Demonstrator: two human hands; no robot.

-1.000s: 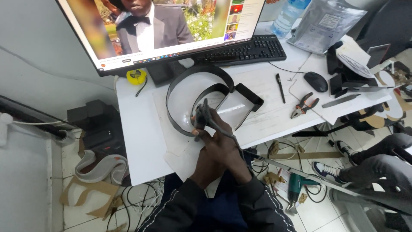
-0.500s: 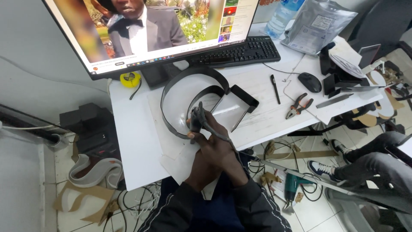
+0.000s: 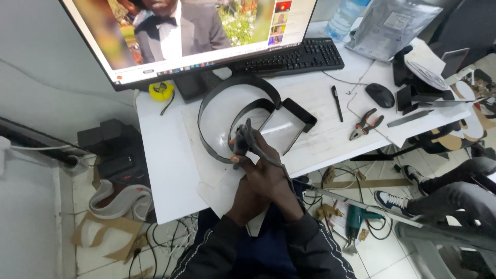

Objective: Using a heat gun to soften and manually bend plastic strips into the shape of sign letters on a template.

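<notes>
Near the centre of the frame, both hands are meeting over the front edge of the white bench (image 3: 170, 175): the right hand (image 3: 268, 178) is lying over the left hand (image 3: 243, 199), and together they are clasping one grey corded tool (image 3: 242, 140), its tip pointing up the frame and its cable (image 3: 274, 163) trailing back across the knuckles. The fingers (image 3: 247, 155) are curling closed around the tool's body; which hand is bearing most of the grip is hard to tell because they are overlapping. The tool's tip is touching or sitting just above the inner curl of one dark metal strip (image 3: 217, 103), which is looping in a spiral just above the hands. At the strip's right end, one flat rectangular frame (image 3: 292, 121) is lying on a pale sheet. Further right, one black pen (image 3: 337, 102), one pair of pliers (image 3: 366, 124) and one black mouse (image 3: 380, 94) are resting. Along the top, one monitor (image 3: 196, 31) and one black keyboard (image 3: 294, 57) are standing, with one yellow tape measure (image 3: 161, 90) at upper left.
</notes>
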